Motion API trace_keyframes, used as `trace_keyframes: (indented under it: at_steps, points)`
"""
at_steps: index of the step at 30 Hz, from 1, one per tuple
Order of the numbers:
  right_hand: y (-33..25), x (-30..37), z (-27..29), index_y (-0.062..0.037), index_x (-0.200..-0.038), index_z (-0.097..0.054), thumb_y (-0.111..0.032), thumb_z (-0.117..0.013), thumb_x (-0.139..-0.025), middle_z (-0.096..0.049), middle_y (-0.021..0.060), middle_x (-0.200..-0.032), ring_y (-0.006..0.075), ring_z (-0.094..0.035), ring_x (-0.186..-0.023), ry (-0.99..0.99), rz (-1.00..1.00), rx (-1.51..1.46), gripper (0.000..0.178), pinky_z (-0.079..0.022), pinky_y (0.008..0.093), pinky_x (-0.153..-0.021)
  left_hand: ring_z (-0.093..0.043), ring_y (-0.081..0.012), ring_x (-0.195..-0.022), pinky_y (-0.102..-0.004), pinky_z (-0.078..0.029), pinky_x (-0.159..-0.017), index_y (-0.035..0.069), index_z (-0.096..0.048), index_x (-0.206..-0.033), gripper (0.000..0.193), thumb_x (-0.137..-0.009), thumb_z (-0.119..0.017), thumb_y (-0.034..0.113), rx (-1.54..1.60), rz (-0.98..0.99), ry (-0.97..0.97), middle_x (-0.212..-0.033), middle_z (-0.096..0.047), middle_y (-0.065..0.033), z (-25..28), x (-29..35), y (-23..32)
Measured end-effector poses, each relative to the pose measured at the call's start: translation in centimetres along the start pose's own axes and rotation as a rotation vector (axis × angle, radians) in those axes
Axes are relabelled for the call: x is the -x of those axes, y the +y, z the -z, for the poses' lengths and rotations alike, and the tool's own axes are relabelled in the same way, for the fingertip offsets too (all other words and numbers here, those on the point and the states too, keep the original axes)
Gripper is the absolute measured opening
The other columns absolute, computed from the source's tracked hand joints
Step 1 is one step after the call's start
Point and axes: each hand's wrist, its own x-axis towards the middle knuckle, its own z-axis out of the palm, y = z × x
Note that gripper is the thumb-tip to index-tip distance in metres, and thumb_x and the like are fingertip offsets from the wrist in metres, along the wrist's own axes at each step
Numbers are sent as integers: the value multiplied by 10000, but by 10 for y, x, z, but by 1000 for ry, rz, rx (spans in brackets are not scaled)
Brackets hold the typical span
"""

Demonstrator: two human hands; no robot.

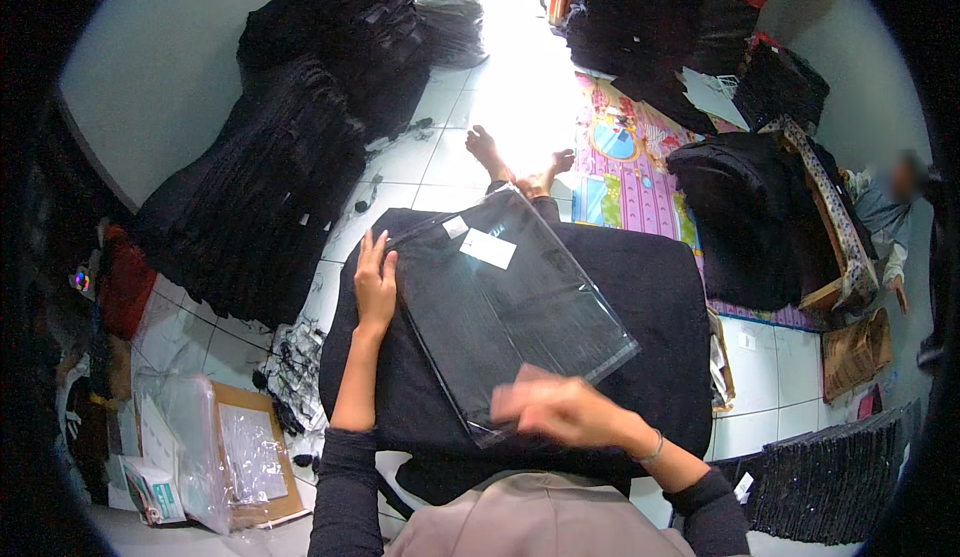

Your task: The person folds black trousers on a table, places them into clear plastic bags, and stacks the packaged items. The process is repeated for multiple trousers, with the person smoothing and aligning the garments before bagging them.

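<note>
A clear plastic garment bag [560,327] with folded black cloth inside lies slanted on the black-covered surface [660,277] before me. A white label [488,248] and a smaller white tag show near its far end. My left hand [375,282] rests along the bag's left edge, fingers stretched out. Over the bag's near edge is my right hand [555,407], smeared by motion; its fingers look bent, but whether they hold anything cannot be made out.
Tall stacks of black garments [270,177] stand at the left, more at the far right. Clear plastic bags [185,447] and cardboard lie at lower left. A black garment row [835,477] sits at lower right. A person [890,207] is at the right edge, near a cardboard box [857,352].
</note>
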Motion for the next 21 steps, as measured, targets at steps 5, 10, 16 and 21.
trace_keyframes:
  at_steps: [5, 10, 16, 21]
  points:
    - [71, -10, 28, 34, -1396, -384, -473, -416, -975, -399, 200, -1452, 331, -336, -1371, 561, -669, 1007, 660, -224, 510, -1118, -451, -400, -1292, -404, -361, -1072, -21, -571, -1252, 387, -915, -601, 166, 3, 131, -58, -1425, -413, -278, 33, 47, 15]
    - [116, -47, 70, -13, -1041, -654, -484, -607, -883, -669, 206, -1029, 381, -640, -949, 831, -760, 648, 499, -494, 440, -791, -480, -356, -1274, -406, -368, -1071, 10, -601, -1219, 370, -856, -638, 67, 64, 95, -28, -1384, -494, -199, 40, 83, 22]
    - [49, -105, 150, -58, -836, -658, -241, -702, -826, -654, 137, -827, 333, -647, -791, 970, -384, 1062, 188, -502, 442, -668, -499, -361, -1243, -414, -384, -1055, 10, -604, -1210, 378, -841, -657, 71, -8, 86, -49, -1344, -521, -202, 37, 80, 24]
    - [-50, -108, 172, -31, -840, -673, -184, -743, -783, -662, 133, -800, 279, -656, -704, 969, -238, 1046, 177, -487, 367, -625, -573, -318, -1143, -397, -453, -984, 24, -641, -1151, 320, -833, -668, 43, 70, 54, 54, -1247, -580, -170, 36, 81, 33]
